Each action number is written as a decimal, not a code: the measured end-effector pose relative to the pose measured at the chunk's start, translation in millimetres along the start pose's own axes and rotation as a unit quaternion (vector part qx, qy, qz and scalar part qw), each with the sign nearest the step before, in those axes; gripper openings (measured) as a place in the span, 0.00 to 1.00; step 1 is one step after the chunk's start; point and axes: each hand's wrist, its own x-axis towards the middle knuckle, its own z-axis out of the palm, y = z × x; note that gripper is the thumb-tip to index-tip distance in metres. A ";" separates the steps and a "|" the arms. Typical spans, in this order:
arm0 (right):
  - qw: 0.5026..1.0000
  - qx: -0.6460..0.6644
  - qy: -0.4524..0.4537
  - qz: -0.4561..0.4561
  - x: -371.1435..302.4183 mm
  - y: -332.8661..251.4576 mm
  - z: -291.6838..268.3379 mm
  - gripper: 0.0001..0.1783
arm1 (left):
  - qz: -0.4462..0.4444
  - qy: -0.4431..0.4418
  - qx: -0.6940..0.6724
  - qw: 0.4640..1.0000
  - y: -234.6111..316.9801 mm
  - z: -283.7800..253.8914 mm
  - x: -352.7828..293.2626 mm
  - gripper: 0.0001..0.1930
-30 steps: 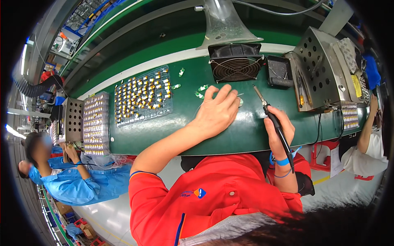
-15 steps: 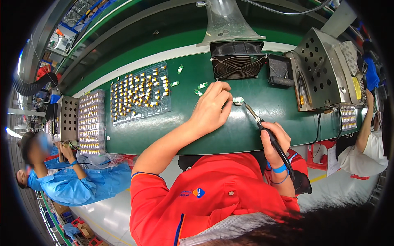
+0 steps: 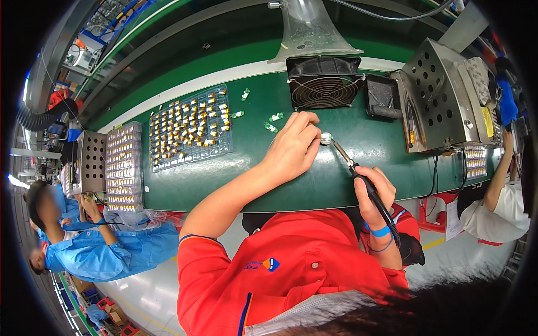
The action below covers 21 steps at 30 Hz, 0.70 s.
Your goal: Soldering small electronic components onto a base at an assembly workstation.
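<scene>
My right hand [image 3: 374,193] is closed around the black handle of a soldering iron [image 3: 343,153]. The iron's metal tip points up and left, to the edge of a small white-and-green component [image 3: 326,138]; whether it touches is too small to tell. At the component's left side is my left hand [image 3: 292,147], its fingers curled and seeming to pinch the piece, though the fingertips are partly hidden. Just left of that hand, two similar small green-and-white parts [image 3: 276,117] [image 3: 270,127] lie on the green bench mat [image 3: 252,193].
A clear tray [image 3: 190,127] full of small white-and-yellow parts lies to the left, before another filled tray [image 3: 124,168]. A black fan [image 3: 325,84], a small black box [image 3: 383,96] and a perforated metal housing [image 3: 434,92] line the far side. Co-workers sit at left and right.
The soldering iron and my right hand have shifted very slightly left. My left hand has edged a little to the right, and the component sits at a slightly different angle.
</scene>
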 end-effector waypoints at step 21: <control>1.000 -0.014 -0.025 0.010 -5.0 0.4 -4.2 0.10 | -0.033 0.093 0.242 0.965 -23.5 -95.6 -20.5 0.05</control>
